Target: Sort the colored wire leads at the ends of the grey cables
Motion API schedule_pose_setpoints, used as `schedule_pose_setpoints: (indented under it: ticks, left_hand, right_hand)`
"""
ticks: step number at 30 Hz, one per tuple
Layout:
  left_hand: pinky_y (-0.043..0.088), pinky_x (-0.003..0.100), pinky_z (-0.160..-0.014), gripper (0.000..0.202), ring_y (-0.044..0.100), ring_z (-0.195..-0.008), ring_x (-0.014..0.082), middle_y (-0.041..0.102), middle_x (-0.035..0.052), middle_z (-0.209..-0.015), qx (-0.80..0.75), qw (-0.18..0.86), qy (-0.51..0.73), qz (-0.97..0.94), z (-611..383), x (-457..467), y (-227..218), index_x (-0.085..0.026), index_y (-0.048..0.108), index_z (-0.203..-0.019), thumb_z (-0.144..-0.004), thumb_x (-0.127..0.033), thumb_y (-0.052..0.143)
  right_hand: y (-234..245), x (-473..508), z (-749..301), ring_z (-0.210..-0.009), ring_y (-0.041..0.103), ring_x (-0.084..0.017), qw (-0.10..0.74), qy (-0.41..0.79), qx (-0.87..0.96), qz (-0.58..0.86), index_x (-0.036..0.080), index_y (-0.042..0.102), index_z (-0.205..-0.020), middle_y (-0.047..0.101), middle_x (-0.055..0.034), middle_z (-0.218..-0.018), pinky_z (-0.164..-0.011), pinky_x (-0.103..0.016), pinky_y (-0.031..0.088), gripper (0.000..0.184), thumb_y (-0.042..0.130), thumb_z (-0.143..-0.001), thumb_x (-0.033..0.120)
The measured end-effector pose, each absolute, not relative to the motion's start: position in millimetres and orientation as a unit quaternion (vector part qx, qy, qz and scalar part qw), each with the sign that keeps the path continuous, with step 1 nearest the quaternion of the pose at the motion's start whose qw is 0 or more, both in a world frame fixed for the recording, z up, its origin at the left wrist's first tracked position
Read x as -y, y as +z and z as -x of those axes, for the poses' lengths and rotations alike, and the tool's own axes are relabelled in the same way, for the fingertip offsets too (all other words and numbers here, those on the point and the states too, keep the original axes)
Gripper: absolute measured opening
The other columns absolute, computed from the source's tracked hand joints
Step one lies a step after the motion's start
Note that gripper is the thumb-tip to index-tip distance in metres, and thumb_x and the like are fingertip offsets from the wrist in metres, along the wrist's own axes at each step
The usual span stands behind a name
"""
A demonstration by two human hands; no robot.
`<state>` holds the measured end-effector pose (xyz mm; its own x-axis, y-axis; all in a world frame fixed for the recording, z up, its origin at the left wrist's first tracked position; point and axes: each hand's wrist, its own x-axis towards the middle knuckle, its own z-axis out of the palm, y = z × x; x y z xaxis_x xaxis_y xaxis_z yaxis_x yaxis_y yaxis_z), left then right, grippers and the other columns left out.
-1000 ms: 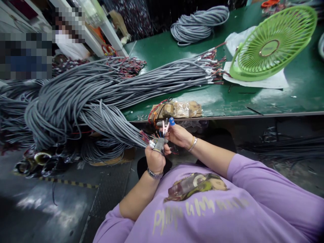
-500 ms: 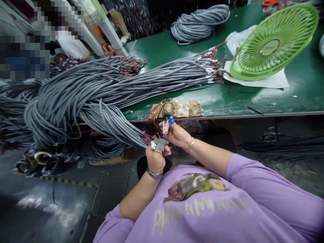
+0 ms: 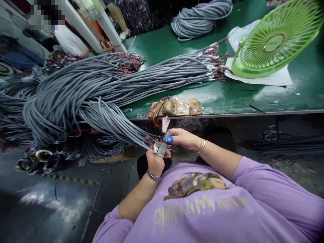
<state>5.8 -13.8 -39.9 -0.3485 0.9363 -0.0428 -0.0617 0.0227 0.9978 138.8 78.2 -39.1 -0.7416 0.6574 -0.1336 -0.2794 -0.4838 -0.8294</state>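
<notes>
My left hand (image 3: 155,161) is closed around the ends of a bundle of grey cables (image 3: 124,127), with a grey cover on its thumb. Thin coloured wires (image 3: 150,140) fan out of that grip. Close against it, my right hand (image 3: 187,139) pinches at the wires with thumb and forefinger, a blue wrap on one digit and a grey cover on another. What exactly lies between those fingertips is too small to make out. Just above them, a pale pink clip (image 3: 165,124) hangs at the bench edge below a taped wooden block (image 3: 183,107) with red and black leads.
A thick pile of grey cables (image 3: 60,91) covers the left of the green bench (image 3: 217,101). A green fan (image 3: 273,44) stands on white paper at the right, with a cable coil (image 3: 199,20) behind. At the upper left a person's white sleeve (image 3: 71,40) shows.
My right hand has left the pink clip and come down and right to the wire ends at my left hand. The clip now hangs free. The view has shifted slightly.
</notes>
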Motion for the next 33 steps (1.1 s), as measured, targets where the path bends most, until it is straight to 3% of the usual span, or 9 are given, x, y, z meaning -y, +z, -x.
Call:
schedule_pose_setpoints:
  ticks: [8, 15, 21, 27, 33]
  left_hand:
    - [0.045, 0.019, -0.041, 0.032, 0.056, -0.039, 0.0097, 0.062, -0.0001, -0.049, -0.592, 0.474, 0.486, -0.434, -1, 13, -36, -0.014, 0.061, -0.063, -0.076, -0.042, 0.069]
    - [0.042, 0.018, -0.036, 0.030, 0.052, -0.036, 0.0082, 0.059, -0.0022, -0.046, -0.539, 0.467, 0.606, -0.352, -6, 11, -23, -0.014, 0.066, -0.067, -0.072, -0.043, 0.071]
    - [0.041, 0.018, -0.035, 0.029, 0.050, -0.035, 0.0078, 0.057, -0.0024, -0.044, -0.526, 0.465, 0.636, -0.320, -14, 2, -10, -0.014, 0.067, -0.069, -0.069, -0.043, 0.071]
    - [0.041, 0.017, -0.035, 0.028, 0.049, -0.034, 0.0072, 0.058, -0.0023, -0.044, -0.526, 0.482, 0.625, -0.317, -16, -6, -8, -0.014, 0.066, -0.068, -0.069, -0.041, 0.071]
    - [0.041, 0.016, -0.034, 0.028, 0.049, -0.034, 0.0067, 0.057, -0.0028, -0.045, -0.527, 0.495, 0.615, -0.315, -16, -8, -12, -0.014, 0.065, -0.067, -0.069, -0.041, 0.073]
  right_hand:
    - [-37, -72, -134, -0.051, 0.045, -0.007, 0.296, 0.807, 0.446, 0.248, 0.011, 0.061, -0.070, 0.056, 0.0021, -0.058, -0.051, -0.021, 0.034, 0.040, 0.083, -0.059, 0.043]
    - [-47, -80, -132, -0.049, 0.039, -0.005, 0.324, 0.855, 0.302, 0.270, 0.014, 0.056, -0.072, 0.050, 0.0056, -0.057, -0.050, -0.019, 0.035, 0.040, 0.085, -0.056, 0.037]
    - [-35, -93, -127, -0.054, 0.044, -0.007, 0.329, 0.871, 0.259, 0.256, 0.015, 0.060, -0.082, 0.058, -0.0006, -0.071, -0.051, -0.021, 0.038, 0.045, 0.065, -0.075, 0.059]
    - [-27, -93, -116, -0.051, 0.036, -0.007, 0.425, 0.781, 0.369, 0.272, 0.014, 0.060, -0.068, 0.049, 0.0028, -0.056, -0.048, -0.021, 0.030, 0.052, 0.066, -0.070, 0.066]
    - [-23, -96, -109, -0.053, 0.042, -0.007, 0.385, 0.852, 0.252, 0.249, 0.014, 0.065, -0.076, 0.054, 0.0006, -0.061, -0.049, -0.020, 0.036, 0.050, 0.067, -0.071, 0.064]
